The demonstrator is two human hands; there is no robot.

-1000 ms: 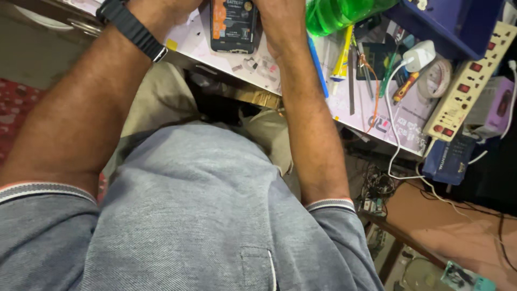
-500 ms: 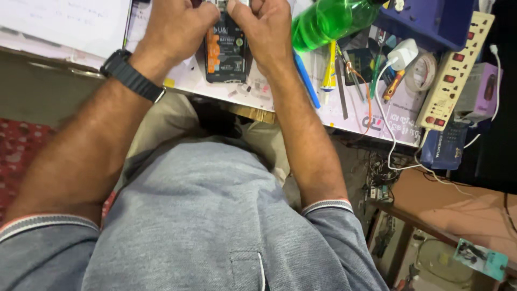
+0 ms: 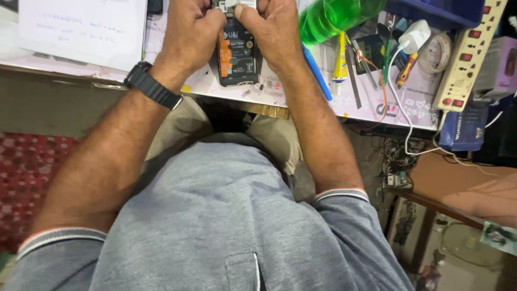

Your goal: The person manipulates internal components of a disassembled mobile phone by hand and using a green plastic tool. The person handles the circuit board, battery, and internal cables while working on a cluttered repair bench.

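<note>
An opened mobile phone (image 3: 237,59) with its black battery and orange strip exposed lies on the white worktop (image 3: 371,105), near its front edge. My left hand (image 3: 191,35), with a black watch (image 3: 152,85) on the wrist, closes on the phone's upper left side. My right hand (image 3: 272,29) closes on its upper right side. Both sets of fingertips meet at the phone's top end, which the frame edge partly cuts off. Whether a small tool sits between the fingers is hidden.
A green plastic bottle (image 3: 336,16) lies right of my right hand. Past it are a blue pen (image 3: 318,75), a yellow tube (image 3: 341,62), screwdrivers, a white charger (image 3: 413,36) with cable and a white power strip (image 3: 466,54). White paper (image 3: 81,29) lies at the left.
The view has tilted down the desk, so hands and phone sit lower in frame. Both hands stay closed on the phone's top end.
</note>
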